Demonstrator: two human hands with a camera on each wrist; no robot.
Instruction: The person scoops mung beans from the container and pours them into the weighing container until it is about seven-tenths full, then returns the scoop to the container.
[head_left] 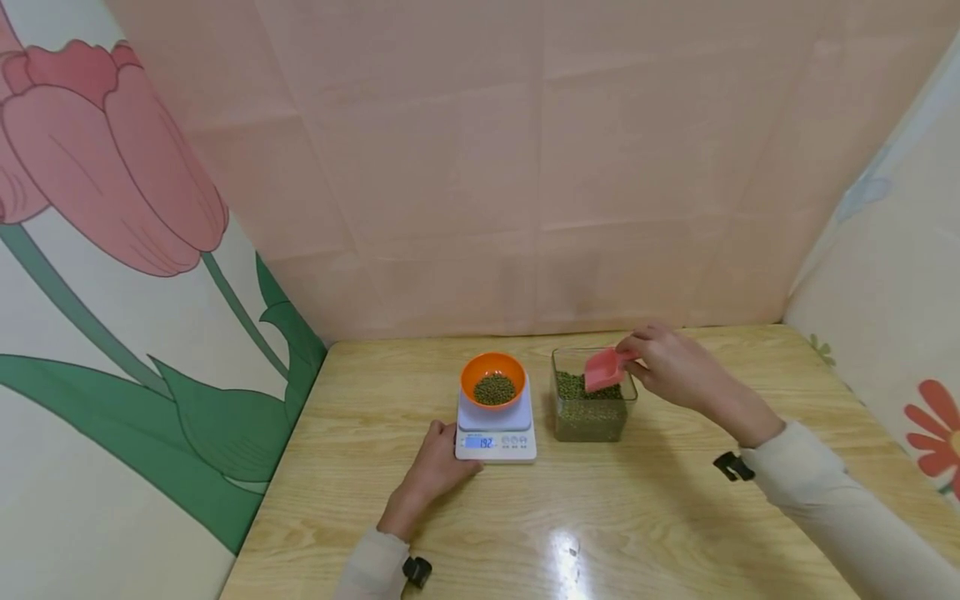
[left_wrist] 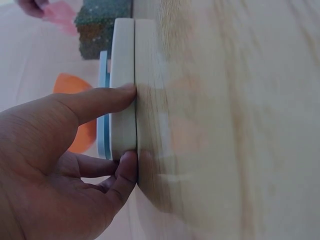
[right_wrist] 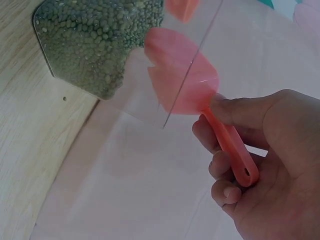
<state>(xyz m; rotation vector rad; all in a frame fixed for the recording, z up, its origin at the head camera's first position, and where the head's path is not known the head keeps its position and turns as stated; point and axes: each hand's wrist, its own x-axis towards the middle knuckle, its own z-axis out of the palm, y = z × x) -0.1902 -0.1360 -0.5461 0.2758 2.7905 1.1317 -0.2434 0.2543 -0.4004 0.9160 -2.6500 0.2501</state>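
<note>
In the head view a white kitchen scale [head_left: 497,446] with a lit display reading about 192 carries an orange bowl [head_left: 480,367] partly filled with mung beans [head_left: 494,388]. My left hand [head_left: 441,460] grips the scale's front left corner; in the left wrist view its thumb lies along the front side and its fingers bend round the left side. A pink scoop [right_wrist: 186,75] is held by its handle in my right hand [head_left: 667,367]. The scoop's blade dips into the clear container [head_left: 591,423] of mung beans, over the beans. Whether the scoop holds beans is hidden.
Container and scale stand side by side on a wood-grain table [head_left: 675,533], a small gap between them. One loose bean [right_wrist: 64,98] lies beside the container. A pink cloth backdrop [head_left: 525,167] rises behind the table, and flower-printed sheets flank it.
</note>
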